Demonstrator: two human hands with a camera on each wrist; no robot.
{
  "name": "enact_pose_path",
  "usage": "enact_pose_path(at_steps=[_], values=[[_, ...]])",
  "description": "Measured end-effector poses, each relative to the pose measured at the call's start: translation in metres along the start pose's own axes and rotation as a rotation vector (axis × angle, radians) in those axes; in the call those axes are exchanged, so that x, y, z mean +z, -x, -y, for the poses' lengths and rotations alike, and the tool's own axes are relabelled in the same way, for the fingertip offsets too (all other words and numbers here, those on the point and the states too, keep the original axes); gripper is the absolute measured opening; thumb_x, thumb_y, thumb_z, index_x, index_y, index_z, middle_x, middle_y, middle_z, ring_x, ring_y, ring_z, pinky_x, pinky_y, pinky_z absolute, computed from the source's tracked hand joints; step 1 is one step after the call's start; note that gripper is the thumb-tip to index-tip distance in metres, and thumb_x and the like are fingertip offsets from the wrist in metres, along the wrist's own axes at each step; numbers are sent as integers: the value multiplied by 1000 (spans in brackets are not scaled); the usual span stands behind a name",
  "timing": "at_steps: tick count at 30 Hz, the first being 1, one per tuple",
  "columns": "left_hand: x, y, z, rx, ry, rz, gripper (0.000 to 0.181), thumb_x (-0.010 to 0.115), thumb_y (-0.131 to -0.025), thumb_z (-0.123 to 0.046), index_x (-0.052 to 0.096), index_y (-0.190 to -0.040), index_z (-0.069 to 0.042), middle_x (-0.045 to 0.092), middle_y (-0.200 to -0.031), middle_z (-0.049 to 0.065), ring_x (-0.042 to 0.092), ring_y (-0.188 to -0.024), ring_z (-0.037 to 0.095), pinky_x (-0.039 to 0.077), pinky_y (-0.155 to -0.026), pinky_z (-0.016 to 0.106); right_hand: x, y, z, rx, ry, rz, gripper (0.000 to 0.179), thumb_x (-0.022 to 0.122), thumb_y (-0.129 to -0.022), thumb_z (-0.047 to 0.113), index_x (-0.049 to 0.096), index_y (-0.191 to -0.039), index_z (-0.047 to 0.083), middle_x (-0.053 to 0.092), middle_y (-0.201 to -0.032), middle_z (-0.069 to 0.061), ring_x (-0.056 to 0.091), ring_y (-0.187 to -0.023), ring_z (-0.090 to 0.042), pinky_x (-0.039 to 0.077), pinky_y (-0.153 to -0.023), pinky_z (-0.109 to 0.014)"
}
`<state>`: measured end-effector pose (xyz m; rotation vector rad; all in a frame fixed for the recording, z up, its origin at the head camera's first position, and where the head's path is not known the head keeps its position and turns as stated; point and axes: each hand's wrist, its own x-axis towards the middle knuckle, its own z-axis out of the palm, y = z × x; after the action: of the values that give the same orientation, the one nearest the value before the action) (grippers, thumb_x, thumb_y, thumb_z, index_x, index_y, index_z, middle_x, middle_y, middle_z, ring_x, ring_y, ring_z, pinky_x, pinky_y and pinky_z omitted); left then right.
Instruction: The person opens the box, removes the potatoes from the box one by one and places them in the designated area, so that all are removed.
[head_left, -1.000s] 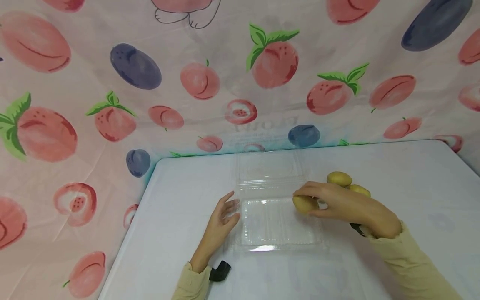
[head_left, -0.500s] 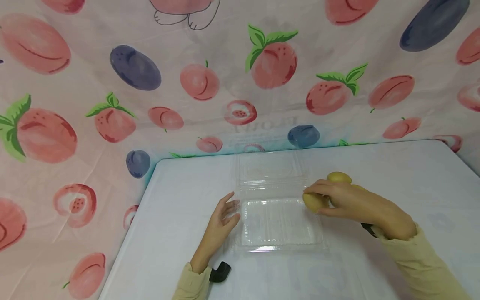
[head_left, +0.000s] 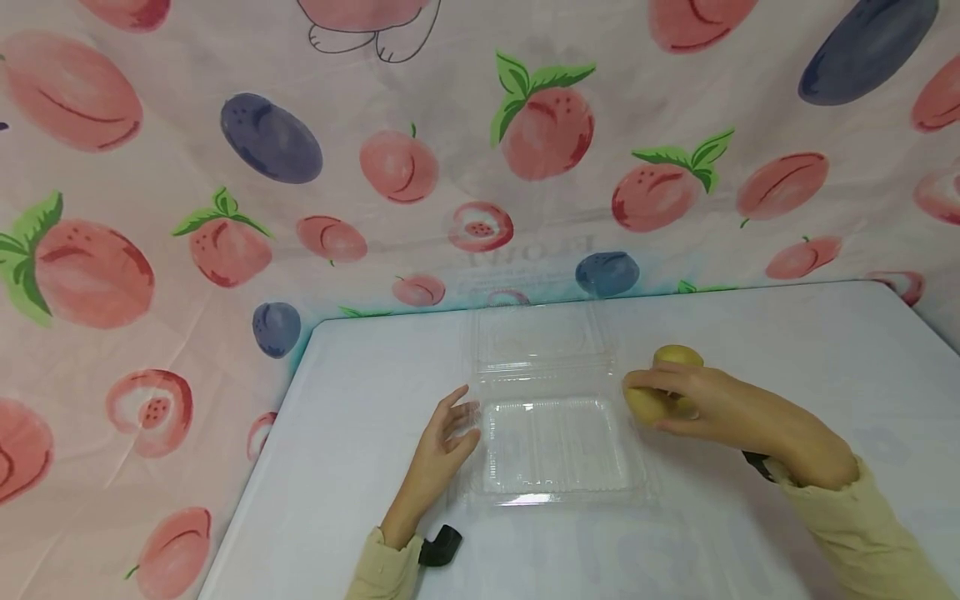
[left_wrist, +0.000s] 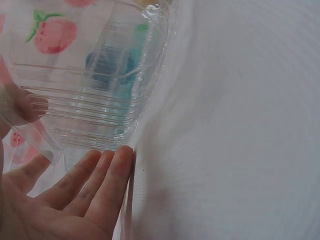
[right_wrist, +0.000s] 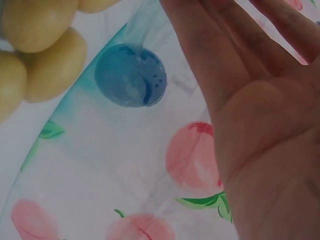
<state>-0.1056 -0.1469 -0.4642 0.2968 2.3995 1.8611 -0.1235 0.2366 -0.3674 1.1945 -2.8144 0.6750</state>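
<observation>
My right hand [head_left: 723, 408] pinches a yellow oval fruit [head_left: 647, 407] between thumb and fingers, just right of the clear plastic clamshell container [head_left: 528, 500]. Another yellow fruit [head_left: 678, 356] shows behind that hand. Several smooth yellow fruits [right_wrist: 55, 65] cluster at the upper left of the right wrist view. My left hand [head_left: 435, 458] is at the container's left side, its fingers loosely extended. In the left wrist view, fingertips [left_wrist: 122, 157] lie right at the plastic edge, and part of the hand shows through the clear wall. The container's base has no fruit in it.
The container's lid [head_left: 540, 337] lies folded back toward the far edge of the white table [head_left: 375, 358]. A fruit-print cloth [head_left: 420, 92] hangs behind and along the left side. Black straps with a camera [head_left: 441, 546] sit at the wrists.
My right hand has moved right with the yellow fruit, from over the container's right edge to beside it, covering more of the other fruits. My left hand has stayed in place.
</observation>
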Motion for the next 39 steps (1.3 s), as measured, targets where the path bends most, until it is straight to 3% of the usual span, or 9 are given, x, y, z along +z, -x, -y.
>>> enact_pose_path(at_steps=[7,12,21,29,39], values=[[0,-1,2,15,-3,4,63,62,-98,-13,33,-154,-12,53,-142,16,49,-132,35,47,-105,48,0,6,-6,51,4,37,51,82,-81,17,64,-128,11,61,-106,11,58,-87,1,54,-75,-27],[0,0,2,6,1,8,63,62,-98,-14,33,-154,-12,52,-142,16,49,-133,34,46,-105,48,4,11,-10,62,26,20,48,83,-80,16,65,-124,8,66,-112,5,60,-90,-2,54,-76,-28],[1,0,1,-1,7,4,64,62,-98,-14,32,-154,-15,52,-143,14,49,-133,31,46,-106,48,14,13,-19,-5,59,-34,49,86,-74,13,67,-118,6,67,-112,2,62,-94,-9,54,-76,-31],[0,0,3,14,-11,-4,64,62,-97,-12,33,-154,-12,53,-142,17,50,-131,35,48,-104,48,21,17,-21,4,101,-51,48,88,-73,16,69,-117,10,67,-113,1,64,-97,-17,55,-80,-38],[1,0,2,12,-18,-5,62,62,-98,-11,33,-153,-13,53,-141,18,49,-132,36,46,-105,51,30,20,-22,14,92,-49,49,88,-71,12,69,-116,11,67,-121,-7,64,-108,-24,57,-81,-32]])
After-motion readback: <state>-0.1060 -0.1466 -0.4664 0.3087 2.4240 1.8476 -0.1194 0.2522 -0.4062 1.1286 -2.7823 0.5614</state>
